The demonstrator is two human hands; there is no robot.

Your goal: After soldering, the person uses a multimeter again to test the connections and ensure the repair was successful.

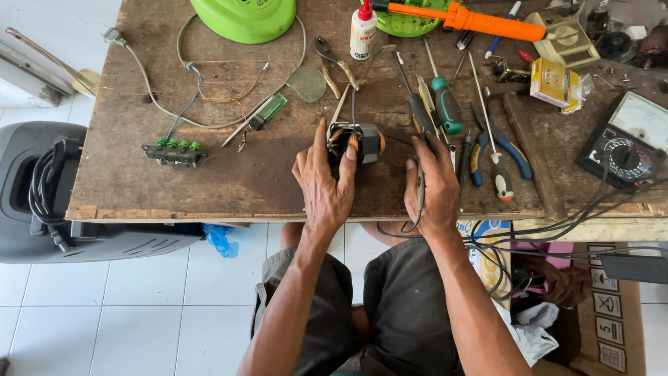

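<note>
While my left hand [324, 182] is clamped around the small motor stator [356, 141] near the middle of the worktop's [209, 181] front edge, my fingers cover most of its left side, so only the copper winding and the grey core show. My right hand [433, 186] is closed on a thin dark tool [420, 182] just right of the stator; its tip is hidden under my fingers, and I cannot tell whether it touches the stator. A black lead [410, 226] runs from under this hand over the front edge.

Right of my right hand lie a green-handled screwdriver [445, 104], blue-handled pliers [506, 150] and further drivers, close together. A multimeter [625, 146] sits at the right edge, partly cut off. A green housing [245, 17] is cut off at the rear edge, beside a white glue bottle [362, 31].

Bare wood lies left of my left hand, up to the green terminal strip [175, 152]. A dark grey appliance [42, 195] stands off the left edge
</note>
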